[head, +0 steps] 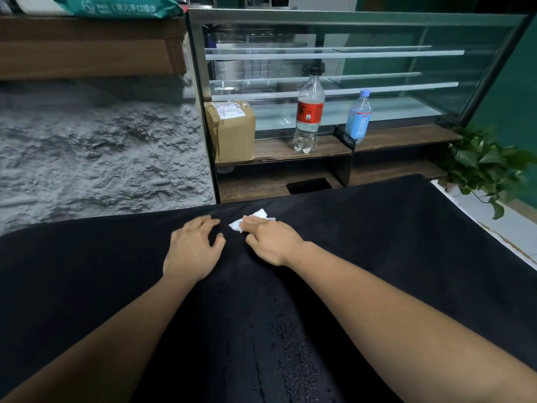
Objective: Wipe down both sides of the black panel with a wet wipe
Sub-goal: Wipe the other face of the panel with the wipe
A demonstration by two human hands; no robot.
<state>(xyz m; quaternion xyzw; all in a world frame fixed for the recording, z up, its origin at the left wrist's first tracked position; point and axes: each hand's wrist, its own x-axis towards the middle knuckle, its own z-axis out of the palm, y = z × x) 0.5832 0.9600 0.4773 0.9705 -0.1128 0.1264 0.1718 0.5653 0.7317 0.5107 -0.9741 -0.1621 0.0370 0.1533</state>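
Observation:
The black panel (377, 242) lies flat and fills the lower half of the head view, with wet streaks and droplets down its middle. Near its far edge a small white wet wipe (255, 216) lies under the fingers of my right hand (270, 239), which presses it flat onto the panel. My left hand (191, 251) rests beside it on the panel, fingers spread and lightly bent, holding nothing.
Behind the panel stands a glass display case (348, 68) over a wooden shelf with a cardboard parcel (232, 129), a red-label bottle (309, 112) and a blue bottle (359, 117). A leafy plant (482, 164) sits at right. A teal wipes pack (122, 5) lies top left.

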